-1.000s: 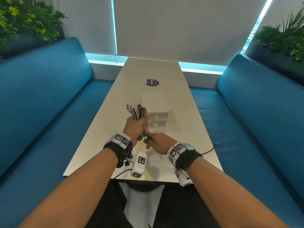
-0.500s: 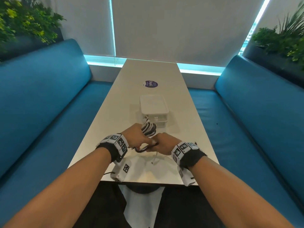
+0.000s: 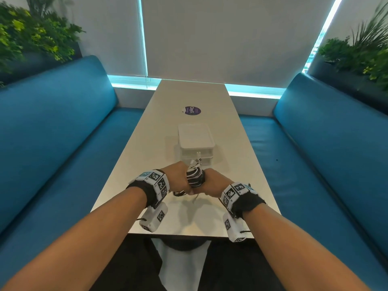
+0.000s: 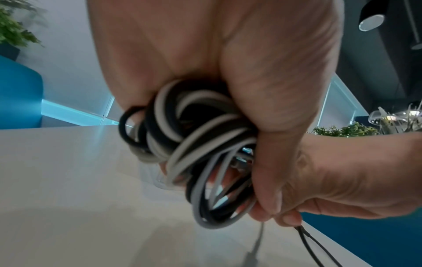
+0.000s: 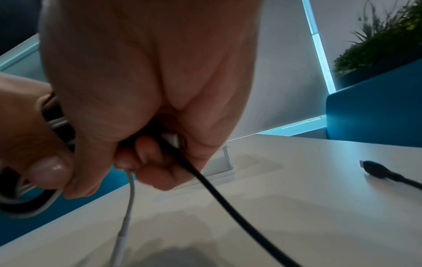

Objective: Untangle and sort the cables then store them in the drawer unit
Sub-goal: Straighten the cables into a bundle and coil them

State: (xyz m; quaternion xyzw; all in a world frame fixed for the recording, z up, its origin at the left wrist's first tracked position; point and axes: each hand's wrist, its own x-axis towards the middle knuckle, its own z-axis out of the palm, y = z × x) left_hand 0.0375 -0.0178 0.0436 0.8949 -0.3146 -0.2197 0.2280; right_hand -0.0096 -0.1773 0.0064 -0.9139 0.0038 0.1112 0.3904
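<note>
A tangled bundle of black and white cables [image 3: 194, 177] sits between my two hands just above the table's near end. My left hand [image 3: 178, 179] grips the coils [image 4: 196, 144] from the left. My right hand [image 3: 212, 182] grips the same bundle from the right, fingers curled round a black cable [image 5: 205, 180] and a white cable [image 5: 128, 204] that trail down toward the table. White connector ends [image 3: 197, 160] stick up out of the bundle. The white drawer unit [image 3: 196, 141] stands just beyond the hands, its drawers mostly hidden by them.
The long white table [image 3: 189, 95] runs away from me between two blue benches [image 3: 54, 131], [image 3: 327, 131]. A purple round sticker [image 3: 191, 110] lies beyond the drawer unit. A black cable end with its plug [image 5: 374, 170] lies on the table to my right.
Both hands moved away from me toward the drawer unit and closed in on the bundle. The left hand lowered the bundle from upright, and the right hand came up against it.
</note>
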